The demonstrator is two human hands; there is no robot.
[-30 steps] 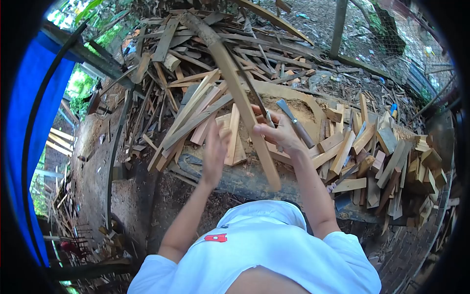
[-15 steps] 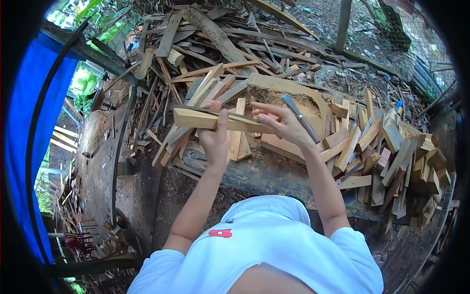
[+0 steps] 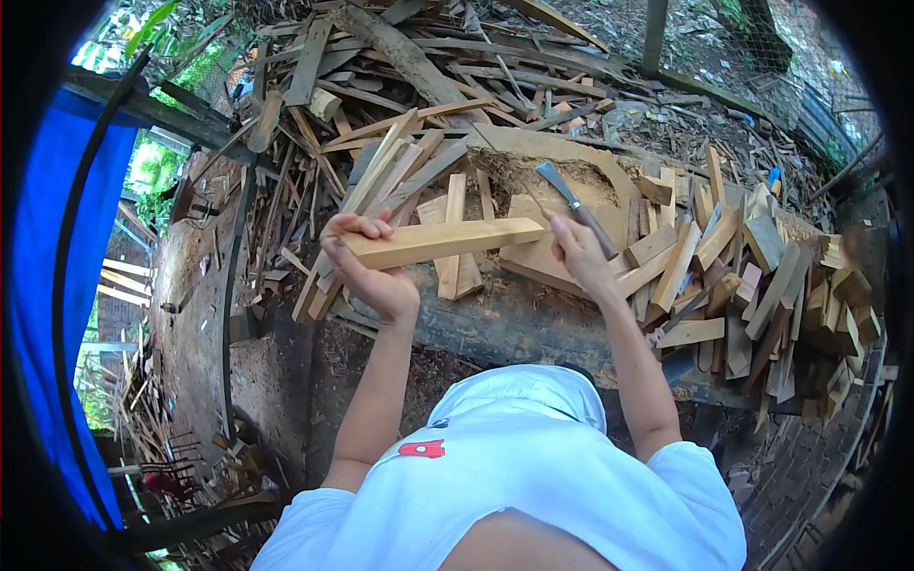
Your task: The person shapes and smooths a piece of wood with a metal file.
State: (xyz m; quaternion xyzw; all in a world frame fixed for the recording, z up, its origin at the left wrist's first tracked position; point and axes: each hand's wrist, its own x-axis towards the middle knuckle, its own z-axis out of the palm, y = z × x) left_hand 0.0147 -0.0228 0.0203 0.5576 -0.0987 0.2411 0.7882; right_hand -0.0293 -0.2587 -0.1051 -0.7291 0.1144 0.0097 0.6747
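Smooth, matt wooden bar (image 3: pixel 447 242); metal-bladed chisel (image 3: pixel 583 215)

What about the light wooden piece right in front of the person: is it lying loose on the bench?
No, the left grip holds the light wooden piece at one end, over the bench.

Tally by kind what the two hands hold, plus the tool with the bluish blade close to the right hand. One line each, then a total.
Wooden bar, in the left hand: 1
Thin blade, in the right hand: 1
Wooden-handled chisel: 1
Total: 3
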